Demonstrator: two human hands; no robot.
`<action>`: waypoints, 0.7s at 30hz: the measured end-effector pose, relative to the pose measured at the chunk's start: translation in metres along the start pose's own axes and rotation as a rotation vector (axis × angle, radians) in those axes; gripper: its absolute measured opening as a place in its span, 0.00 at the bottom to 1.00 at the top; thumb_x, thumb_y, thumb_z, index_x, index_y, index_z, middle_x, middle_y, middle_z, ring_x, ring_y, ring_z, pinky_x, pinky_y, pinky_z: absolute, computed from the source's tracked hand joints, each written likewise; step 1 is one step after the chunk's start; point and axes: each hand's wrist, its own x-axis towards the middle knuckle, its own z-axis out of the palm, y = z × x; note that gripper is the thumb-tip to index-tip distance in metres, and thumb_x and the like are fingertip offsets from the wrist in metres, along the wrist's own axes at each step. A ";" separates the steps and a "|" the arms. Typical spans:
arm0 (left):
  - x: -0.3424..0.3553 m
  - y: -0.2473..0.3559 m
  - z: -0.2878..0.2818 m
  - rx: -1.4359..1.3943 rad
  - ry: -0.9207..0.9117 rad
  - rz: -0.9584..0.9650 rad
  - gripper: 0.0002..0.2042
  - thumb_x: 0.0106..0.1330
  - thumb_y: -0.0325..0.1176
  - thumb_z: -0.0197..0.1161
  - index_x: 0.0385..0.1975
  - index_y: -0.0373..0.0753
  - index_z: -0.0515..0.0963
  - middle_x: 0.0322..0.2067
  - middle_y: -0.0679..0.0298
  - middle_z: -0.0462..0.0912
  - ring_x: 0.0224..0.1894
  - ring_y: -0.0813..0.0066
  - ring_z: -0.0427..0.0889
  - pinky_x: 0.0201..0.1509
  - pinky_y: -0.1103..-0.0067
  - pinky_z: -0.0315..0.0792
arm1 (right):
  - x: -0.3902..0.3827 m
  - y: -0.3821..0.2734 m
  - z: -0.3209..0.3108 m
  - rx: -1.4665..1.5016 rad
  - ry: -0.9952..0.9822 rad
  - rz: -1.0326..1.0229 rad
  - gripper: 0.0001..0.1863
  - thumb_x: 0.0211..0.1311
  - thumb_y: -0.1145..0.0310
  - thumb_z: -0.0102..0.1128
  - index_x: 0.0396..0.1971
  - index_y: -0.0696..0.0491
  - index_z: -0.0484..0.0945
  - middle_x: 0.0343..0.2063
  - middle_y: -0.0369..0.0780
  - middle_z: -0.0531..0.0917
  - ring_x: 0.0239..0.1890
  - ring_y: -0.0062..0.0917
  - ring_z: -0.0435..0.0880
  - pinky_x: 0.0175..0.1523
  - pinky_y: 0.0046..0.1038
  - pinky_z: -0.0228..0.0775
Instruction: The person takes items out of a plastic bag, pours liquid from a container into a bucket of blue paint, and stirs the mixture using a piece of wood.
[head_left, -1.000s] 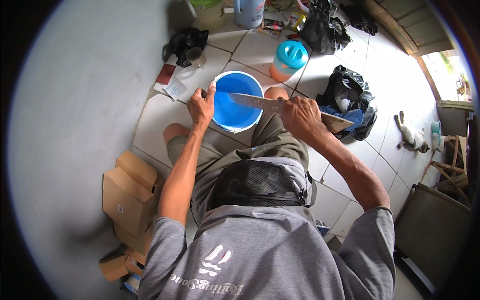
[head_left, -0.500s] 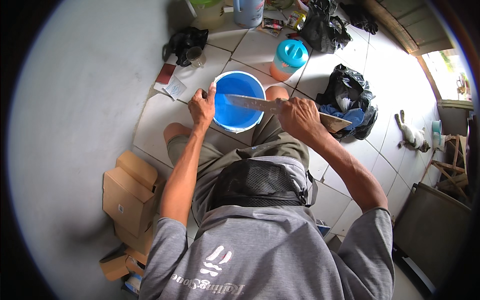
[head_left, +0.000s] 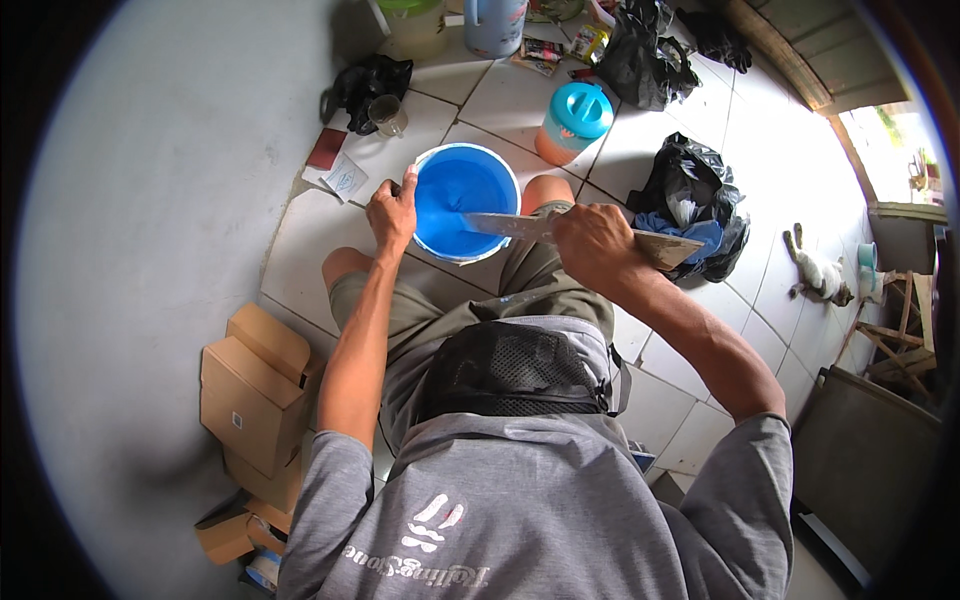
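Note:
My left hand [head_left: 393,212] grips the left rim of a white-edged bucket [head_left: 466,148] with blue liquid inside, held between my bent legs. My right hand [head_left: 592,240] is closed on a long flat board [head_left: 505,226], grey along its length and tan at the right end. The board's left tip dips into the blue liquid, and the board crosses the bucket's right rim. Just beyond the bucket stands a pitcher [head_left: 573,125] with a turquoise lid. A black plastic bag [head_left: 685,175] with blue material inside lies beside my right hand.
Cardboard boxes [head_left: 250,390] lean along the left wall. A cat [head_left: 820,270] lies on the tiles to the right, near a wooden frame [head_left: 900,330]. Containers, packets and black bags [head_left: 645,55] sit at the back, with a glass cup [head_left: 387,117] at back left.
The board's left end has moved lower within the bucket, toward me. The bucket and my left hand have shifted slightly left.

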 end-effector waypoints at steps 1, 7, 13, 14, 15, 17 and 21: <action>0.001 -0.002 0.000 -0.002 -0.003 -0.022 0.29 0.57 0.57 0.51 0.12 0.31 0.68 0.13 0.52 0.72 0.21 0.54 0.72 0.32 0.65 0.66 | 0.003 0.000 0.006 0.027 0.032 -0.007 0.09 0.48 0.73 0.46 0.23 0.58 0.77 0.19 0.45 0.79 0.24 0.34 0.80 0.31 0.32 0.71; -0.002 -0.026 0.001 0.007 0.024 -0.126 0.29 0.58 0.56 0.50 0.14 0.30 0.72 0.16 0.49 0.74 0.24 0.52 0.75 0.34 0.66 0.67 | 0.033 -0.012 0.032 0.038 0.251 -0.033 0.09 0.48 0.72 0.47 0.24 0.58 0.76 0.18 0.45 0.77 0.23 0.35 0.79 0.29 0.34 0.70; -0.012 -0.038 0.002 -0.167 0.034 -0.228 0.29 0.58 0.55 0.51 0.14 0.28 0.73 0.17 0.47 0.75 0.25 0.54 0.76 0.36 0.69 0.68 | 0.053 -0.013 0.003 -0.223 0.186 -0.097 0.07 0.48 0.68 0.51 0.24 0.51 0.77 0.21 0.38 0.79 0.31 0.27 0.79 0.34 0.27 0.68; -0.013 -0.038 0.003 -0.195 0.057 -0.267 0.29 0.57 0.55 0.51 0.14 0.28 0.73 0.17 0.47 0.75 0.25 0.55 0.76 0.36 0.69 0.68 | 0.053 -0.012 0.000 -0.287 0.217 -0.133 0.07 0.48 0.67 0.52 0.25 0.51 0.77 0.22 0.37 0.79 0.31 0.26 0.79 0.34 0.26 0.68; -0.013 -0.040 0.002 -0.223 0.080 -0.306 0.29 0.57 0.55 0.52 0.14 0.28 0.73 0.17 0.47 0.75 0.25 0.55 0.76 0.35 0.69 0.68 | 0.053 -0.012 -0.003 -0.351 0.249 -0.169 0.07 0.48 0.66 0.53 0.26 0.51 0.77 0.22 0.37 0.79 0.31 0.26 0.79 0.34 0.26 0.69; -0.013 -0.039 0.002 -0.236 0.070 -0.308 0.29 0.57 0.55 0.52 0.14 0.28 0.73 0.17 0.47 0.76 0.25 0.54 0.76 0.36 0.68 0.68 | 0.055 -0.015 -0.014 -0.438 0.110 -0.162 0.08 0.47 0.65 0.55 0.29 0.49 0.78 0.24 0.34 0.79 0.32 0.25 0.79 0.33 0.26 0.69; -0.013 -0.038 0.005 -0.071 0.102 -0.236 0.31 0.57 0.57 0.49 0.16 0.28 0.74 0.20 0.45 0.77 0.28 0.50 0.77 0.37 0.66 0.68 | 0.052 -0.023 -0.031 -0.432 -0.048 -0.217 0.08 0.46 0.67 0.56 0.28 0.47 0.79 0.26 0.33 0.79 0.32 0.25 0.79 0.33 0.26 0.70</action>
